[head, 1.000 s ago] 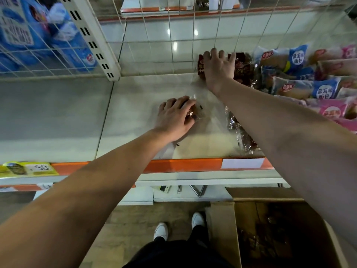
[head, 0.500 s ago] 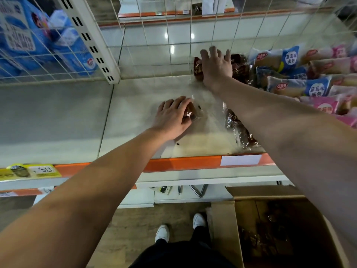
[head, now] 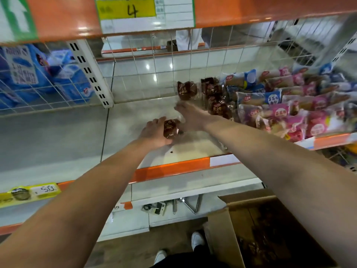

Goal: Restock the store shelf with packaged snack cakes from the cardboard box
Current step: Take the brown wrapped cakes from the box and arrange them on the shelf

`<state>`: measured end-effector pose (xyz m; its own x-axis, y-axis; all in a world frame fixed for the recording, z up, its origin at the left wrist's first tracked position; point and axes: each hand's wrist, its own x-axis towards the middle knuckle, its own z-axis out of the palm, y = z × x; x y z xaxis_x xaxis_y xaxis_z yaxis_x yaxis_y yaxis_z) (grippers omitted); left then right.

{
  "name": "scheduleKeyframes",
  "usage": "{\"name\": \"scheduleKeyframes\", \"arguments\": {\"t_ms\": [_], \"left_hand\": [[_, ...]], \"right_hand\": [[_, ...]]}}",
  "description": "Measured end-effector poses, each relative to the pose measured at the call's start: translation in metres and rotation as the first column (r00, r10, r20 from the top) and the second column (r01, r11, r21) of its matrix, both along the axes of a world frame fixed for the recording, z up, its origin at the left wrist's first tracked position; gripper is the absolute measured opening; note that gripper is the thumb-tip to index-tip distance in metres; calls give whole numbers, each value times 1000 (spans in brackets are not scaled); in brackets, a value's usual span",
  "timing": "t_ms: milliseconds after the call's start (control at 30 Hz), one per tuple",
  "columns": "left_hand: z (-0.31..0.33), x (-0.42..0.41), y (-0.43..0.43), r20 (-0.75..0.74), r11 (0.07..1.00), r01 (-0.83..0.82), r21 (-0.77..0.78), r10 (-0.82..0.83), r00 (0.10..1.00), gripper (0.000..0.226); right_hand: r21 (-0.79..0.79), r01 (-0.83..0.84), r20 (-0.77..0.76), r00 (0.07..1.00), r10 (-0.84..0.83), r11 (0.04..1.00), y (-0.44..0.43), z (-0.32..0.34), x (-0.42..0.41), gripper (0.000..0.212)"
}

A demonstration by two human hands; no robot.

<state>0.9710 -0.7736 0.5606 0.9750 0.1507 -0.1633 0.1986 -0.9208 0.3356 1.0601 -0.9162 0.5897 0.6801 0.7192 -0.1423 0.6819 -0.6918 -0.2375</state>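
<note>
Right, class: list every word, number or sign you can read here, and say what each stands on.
"4": yellow price card on the upper shelf edge.
".50": yellow tag on the lower shelf edge, left.
White arrow: green sign, top left.
Chinese print on the brown cake packets and the blue and pink packets: too blurred.

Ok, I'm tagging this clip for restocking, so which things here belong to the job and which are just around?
Job: left hand gripping a snack cake pack; right hand beside it; brown packs at the back; shelf; cardboard box.
Just around: blue bags; pink and blue bread packs; yellow price tag.
</note>
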Motion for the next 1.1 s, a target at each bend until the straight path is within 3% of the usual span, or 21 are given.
{"name": "scheduleKeyframes", "arguments": {"t_ms": [100,167,333,400,467,533,600,700,800,967,1100], "left_hand": [[7,-5,-2,36,999,19,-41,-17,999,93],[11,-7,-1,74,997,59,-57,-55,996,93],[18,-13,2,116,981,189,-37,-184,976,88],[17,-13,2,180,988,145,-44,-135,974,90],[17,-11,1,241,979,12,-205,38,970,93],[21,-6,-1,170,861,-149,-486,260,951,93],[27,-5,-6,15,694,-241,-679,341,940,82],[29,-7,-17,-108,537,-235,-810,257,960,52],[24,-6,-20,-139,434,-258,-863,287,948,42],[26,-3,-9,-86,455,-239,-858,332,939,41],[29,1,2,-41,481,-211,-851,339,940,39]], "right_hand": [[-77,-39,-63,997,35,996,-5,-7,-16,87],[-95,-39,-25,999,37,995,-6,-10,-25,93],[-106,-2,142,990,17,994,-7,-11,-36,79],[-82,63,167,985,-48,995,-8,-6,-38,72],[-38,178,189,968,-167,983,-8,0,-40,74],[32,318,154,935,-319,948,-8,5,-42,79],[100,441,66,892,-448,892,-6,11,-47,79],[166,521,-41,852,-522,837,1,13,-55,71],[224,469,-101,883,-458,855,2,8,-61,78],[240,321,-41,946,-320,916,-20,5,-68,87],[373,382,78,895,-439,846,-37,6,-63,84]]}}
